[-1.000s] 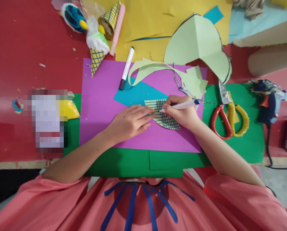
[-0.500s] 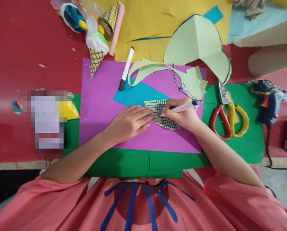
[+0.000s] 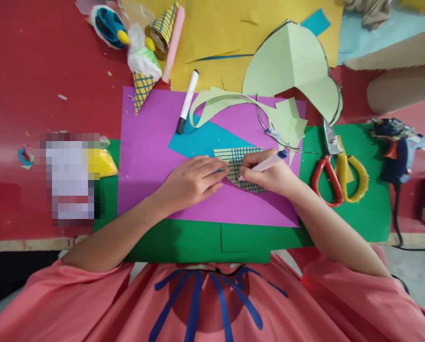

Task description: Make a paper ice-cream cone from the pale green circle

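My right hand point(image 3: 267, 173) is closed around a white marker point(image 3: 269, 162) with a blue end, its tip down on a pale yellow paper piece point(image 3: 238, 153). Dark blue crossing lines cover much of that piece, which has a rounded lower edge. My left hand point(image 3: 198, 178) lies flat with fingers stretched, the fingertips over the paper's left part. Under both hands is a purple sheet point(image 3: 144, 156). A blue paper strip point(image 3: 201, 135) lies just beyond the gridded piece. Another white marker point(image 3: 187, 100) with black ends rests farther up.
Red-and-yellow-handled scissors point(image 3: 335, 166) lie at right, near a glue gun point(image 3: 396, 152). Pale green paper point(image 3: 291, 61) and offcuts point(image 3: 287, 118) spread beyond the purple sheet. A paper ice cream cone point(image 3: 143, 88) stands out upper left, near a pink stick point(image 3: 173, 45). Green paper point(image 3: 191, 237) lies underneath.
My right hand has shifted slightly, and the marker tip has moved a little downward on the gridded paper. My left hand has stayed in place.
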Available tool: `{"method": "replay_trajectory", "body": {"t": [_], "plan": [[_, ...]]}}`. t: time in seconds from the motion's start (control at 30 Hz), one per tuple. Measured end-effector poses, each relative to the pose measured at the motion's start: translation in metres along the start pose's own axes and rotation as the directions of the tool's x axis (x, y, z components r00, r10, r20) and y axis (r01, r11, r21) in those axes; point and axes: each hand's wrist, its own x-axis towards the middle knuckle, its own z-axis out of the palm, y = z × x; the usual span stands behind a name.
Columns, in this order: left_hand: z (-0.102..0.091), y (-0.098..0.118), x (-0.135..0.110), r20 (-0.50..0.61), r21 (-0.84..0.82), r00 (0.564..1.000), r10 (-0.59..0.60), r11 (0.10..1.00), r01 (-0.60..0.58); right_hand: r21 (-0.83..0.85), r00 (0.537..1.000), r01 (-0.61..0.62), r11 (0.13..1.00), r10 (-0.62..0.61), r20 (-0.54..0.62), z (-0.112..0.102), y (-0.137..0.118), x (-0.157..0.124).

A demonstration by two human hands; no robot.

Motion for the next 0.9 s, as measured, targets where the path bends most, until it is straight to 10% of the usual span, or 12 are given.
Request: {"method": "replay_trajectory", "body": {"t": [0.67,0.9], "plan": [[0.0005,-0.0011,0.0001,-0.015,0.008,1.0,0.022,1.0,-0.022,0.144,0.991,-0.065,0.987,0.047,0.126,-0.0075,0.002,-0.0015],[-0.0001,0.0014,-0.0001,0.042,-0.036,0.999,0.028,0.999,-0.027,0.355,0.924,0.033,0.934,0.107,-0.367,0.0002,0.0078,0.0008]]}}
